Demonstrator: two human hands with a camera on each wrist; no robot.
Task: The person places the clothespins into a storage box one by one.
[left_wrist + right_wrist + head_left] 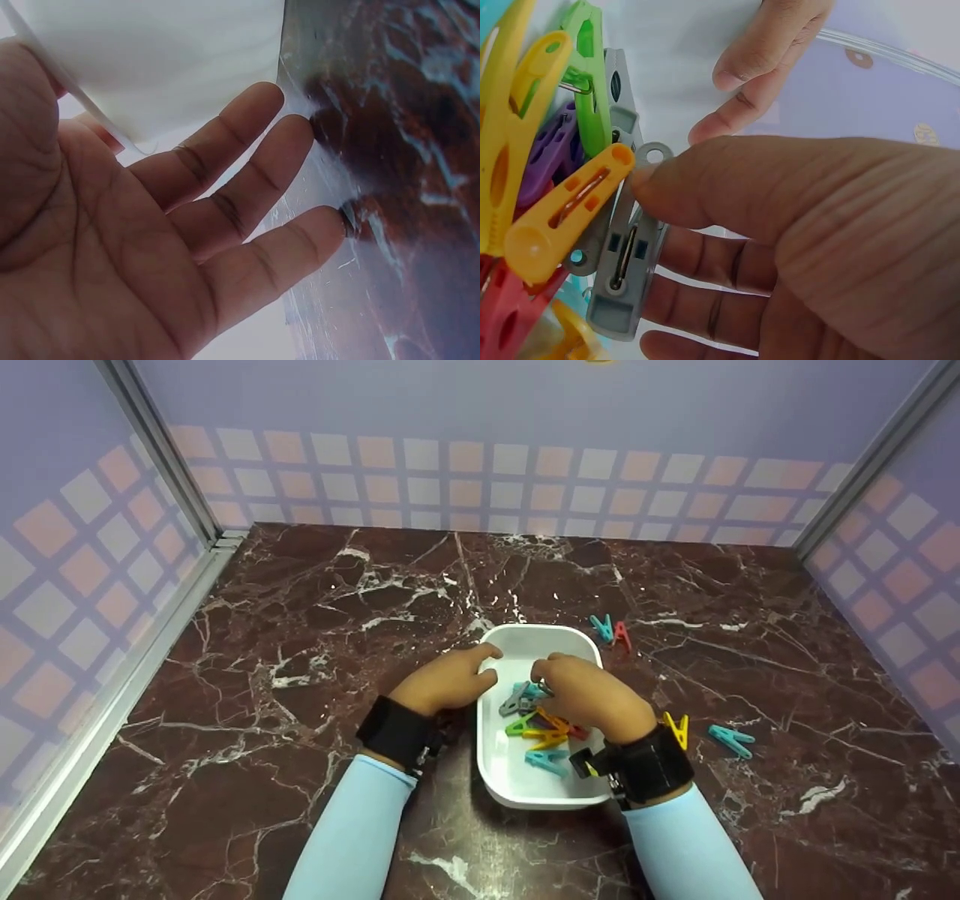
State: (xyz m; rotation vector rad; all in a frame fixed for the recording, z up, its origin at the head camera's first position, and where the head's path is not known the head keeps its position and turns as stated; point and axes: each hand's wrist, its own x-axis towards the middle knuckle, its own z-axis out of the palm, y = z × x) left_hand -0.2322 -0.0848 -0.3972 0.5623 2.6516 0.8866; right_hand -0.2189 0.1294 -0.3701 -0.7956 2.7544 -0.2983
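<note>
A white plastic basin (517, 787) holds several clothespins in grey, green, yellow, orange, red, purple and teal. My right hand (592, 697) reaches down into it and pinches a grey clothespin (622, 281) between thumb and fingers. An orange clothespin (574, 214) lies against the grey one, beside a green clothespin (591, 82) and a purple clothespin (551, 154). At the basin's left rim is my left hand (450, 679), thumb and index finger over the edge. Its other fingers (259, 176) extend loosely outside the wall, low by the tabletop.
On the dark marbled table (300, 772), a teal clothespin (602, 628) and a red clothespin (622, 636) lie beyond the basin's far right corner. A yellow clothespin (677, 730) and another teal clothespin (731, 740) lie to its right. Tile-patterned panels (487, 472) enclose the table.
</note>
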